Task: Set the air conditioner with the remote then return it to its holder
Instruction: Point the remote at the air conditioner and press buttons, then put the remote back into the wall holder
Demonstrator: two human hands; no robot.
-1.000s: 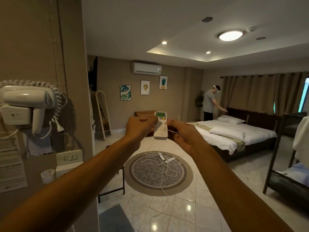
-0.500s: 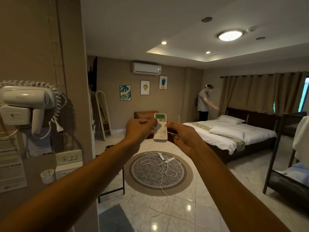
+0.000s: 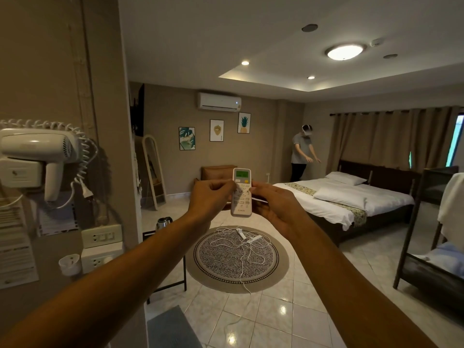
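I hold a white remote (image 3: 241, 194) upright at arm's length in front of me, its green screen lit at the top. My left hand (image 3: 211, 195) grips its left side, with the thumb over the buttons. My right hand (image 3: 277, 205) holds the right side and back. The white air conditioner (image 3: 219, 101) hangs high on the far wall, above and a little left of the remote. I cannot make out a holder for the remote.
A wall corner with a white hair dryer (image 3: 37, 156) and sockets (image 3: 101, 237) stands close on my left. A round rug (image 3: 237, 259) with white cables lies on the tiled floor ahead. A bed (image 3: 346, 199) fills the right, a person (image 3: 301, 151) stands beyond it, and a dark bunk frame (image 3: 424, 234) is far right.
The remote has dipped slightly lower and my left thumb has shifted over its buttons. The person at the back has turned towards the bed with both arms out.
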